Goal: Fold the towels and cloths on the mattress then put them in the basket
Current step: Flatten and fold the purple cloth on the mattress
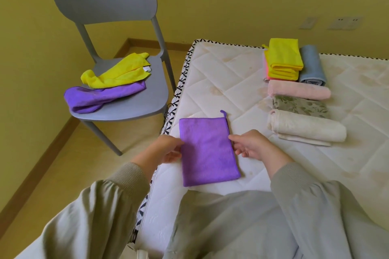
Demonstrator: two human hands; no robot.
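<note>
Purple cloth [207, 151] lies flat on mattress [221, 73] nr its left edge, folded to a rectangle, loop at far corner. Prob light, soft, floppy, so take it by long edges/corners. L hand [168, 149] & R hand [250, 147] each pinch a long edge midway, fingers curled. Folded pile [299, 90] well apart to right; loose cloths [117, 73] on chair [134, 109].
</note>
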